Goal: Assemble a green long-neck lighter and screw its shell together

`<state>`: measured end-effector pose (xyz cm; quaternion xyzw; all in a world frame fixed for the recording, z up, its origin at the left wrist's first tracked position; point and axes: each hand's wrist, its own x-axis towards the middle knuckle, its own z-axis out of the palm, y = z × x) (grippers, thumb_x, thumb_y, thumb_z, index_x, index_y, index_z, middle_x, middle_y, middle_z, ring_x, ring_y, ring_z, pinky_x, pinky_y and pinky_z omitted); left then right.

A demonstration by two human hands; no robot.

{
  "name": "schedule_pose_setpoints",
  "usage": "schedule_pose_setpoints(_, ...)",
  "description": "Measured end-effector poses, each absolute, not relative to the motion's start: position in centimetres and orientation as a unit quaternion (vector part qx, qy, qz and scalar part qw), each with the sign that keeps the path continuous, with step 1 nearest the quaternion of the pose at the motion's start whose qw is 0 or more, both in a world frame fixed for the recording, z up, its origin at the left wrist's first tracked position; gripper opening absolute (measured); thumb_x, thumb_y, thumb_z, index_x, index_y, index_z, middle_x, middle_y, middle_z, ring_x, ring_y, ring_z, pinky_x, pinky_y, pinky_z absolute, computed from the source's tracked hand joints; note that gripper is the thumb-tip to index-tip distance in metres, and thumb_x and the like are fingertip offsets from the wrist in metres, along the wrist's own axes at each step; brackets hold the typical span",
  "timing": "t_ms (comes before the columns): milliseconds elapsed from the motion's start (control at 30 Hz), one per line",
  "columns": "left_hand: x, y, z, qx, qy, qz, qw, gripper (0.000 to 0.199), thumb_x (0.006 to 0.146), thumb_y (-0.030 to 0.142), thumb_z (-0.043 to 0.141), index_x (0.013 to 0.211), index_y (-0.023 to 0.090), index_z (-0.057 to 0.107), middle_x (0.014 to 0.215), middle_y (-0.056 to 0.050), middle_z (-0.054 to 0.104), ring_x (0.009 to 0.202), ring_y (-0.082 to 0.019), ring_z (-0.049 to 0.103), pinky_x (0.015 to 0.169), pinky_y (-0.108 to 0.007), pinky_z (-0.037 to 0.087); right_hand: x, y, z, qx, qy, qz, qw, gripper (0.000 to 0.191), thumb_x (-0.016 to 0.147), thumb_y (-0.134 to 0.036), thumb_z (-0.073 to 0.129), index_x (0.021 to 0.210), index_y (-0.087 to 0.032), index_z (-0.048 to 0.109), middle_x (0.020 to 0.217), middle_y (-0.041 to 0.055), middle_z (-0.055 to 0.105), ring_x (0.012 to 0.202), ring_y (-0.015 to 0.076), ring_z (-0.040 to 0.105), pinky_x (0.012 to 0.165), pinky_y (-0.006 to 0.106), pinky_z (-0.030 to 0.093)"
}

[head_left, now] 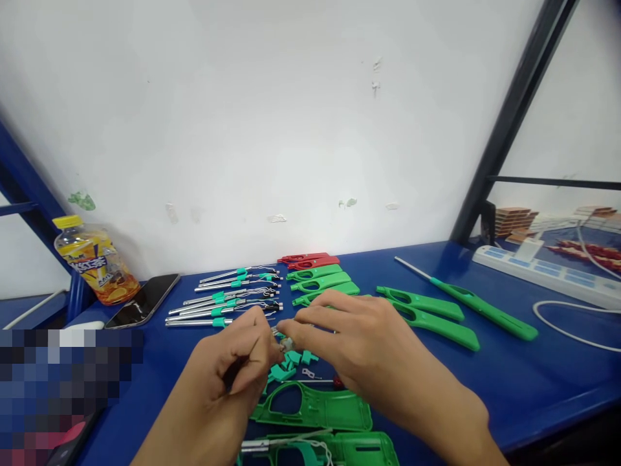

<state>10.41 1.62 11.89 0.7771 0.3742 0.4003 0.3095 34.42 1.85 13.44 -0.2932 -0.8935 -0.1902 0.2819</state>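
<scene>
Close together above the table, both my hands meet at a small pale, partly see-through piece [288, 344], mostly hidden by fingers. My left hand [233, 369] is closed in a pinch at its left side. From the right, the fingertips of my right hand [359, 343] close on it too. Under them lie loose teal plastic pieces [282, 373], a small metal plate [308, 373] and a thin rod with a dark red end [338, 383]. Nearer me is an open green lighter shell half [339, 411]. Another green half [369, 448] holds a metal tube [255, 446] and white wires.
Several metal lighter tubes [204, 312] with wires lie behind my left hand. Red shells [310, 262] and green shells [323, 282] sit toward the wall. At right are more green shells [436, 327], a long-nosed lighter [485, 310] and a power strip [548, 275]. A bottle [99, 262] and phone [144, 301] stand left.
</scene>
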Motion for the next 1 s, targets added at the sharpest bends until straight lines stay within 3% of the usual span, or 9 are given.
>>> schedule_pose_setpoints(333, 10.6, 1.3, 12.3, 0.756, 0.389, 0.407, 0.333, 0.051, 0.106, 0.033, 0.065, 0.065, 0.025, 0.034, 0.060, 0.004, 0.044, 0.055, -0.014, 0.036, 0.056, -0.028, 0.040, 34.7, 2.0, 13.4, -0.303, -0.895, -0.161, 0.286, 0.030, 0.099, -0.006, 0.082, 0.123, -0.025, 0.077, 0.095, -0.0063, 0.078, 0.087, 0.0194, 0.064, 0.063, 0.038, 0.042)
schedule_pose_setpoints(700, 10.1, 1.6, 11.4, 0.748, 0.396, 0.395, 0.357, 0.042, 0.105, 0.023, 0.057, 0.069, 0.023, 0.036, 0.059, 0.006, 0.040, 0.055, -0.012, 0.031, 0.062, -0.028, 0.040, 34.2, 1.9, 13.4, -0.291, -0.892, -0.187, 0.293, 0.020, 0.104, -0.006, 0.075, 0.120, -0.019, 0.077, 0.093, -0.0038, 0.077, 0.085, 0.0199, 0.067, 0.063, 0.038, 0.046)
schedule_pose_setpoints(867, 10.4, 1.5, 11.6, 0.739, 0.394, 0.405, 0.367, 0.053, 0.103, 0.031, 0.062, 0.065, 0.025, 0.026, 0.059, 0.005, 0.034, 0.054, -0.012, 0.027, 0.055, -0.028, 0.037, 33.8, 1.6, 13.1, -0.301, -0.889, -0.195, 0.286, 0.031, 0.097, -0.009, 0.088, 0.124, -0.017, 0.077, 0.096, -0.0026, 0.079, 0.086, 0.0206, 0.068, 0.061, 0.038, 0.045)
schedule_pose_setpoints(1000, 10.3, 1.7, 11.5, 0.743, 0.386, 0.405, 0.369, 0.054, 0.102, 0.032, 0.061, 0.064, 0.025, 0.023, 0.058, 0.004, 0.035, 0.054, -0.013, 0.030, 0.058, -0.030, 0.039, 33.6, 1.7, 13.0, -0.297, -0.889, -0.205, 0.283, 0.024, 0.096, -0.013, 0.091, 0.116, -0.017, 0.077, 0.093, -0.0022, 0.078, 0.087, 0.0207, 0.069, 0.062, 0.038, 0.047)
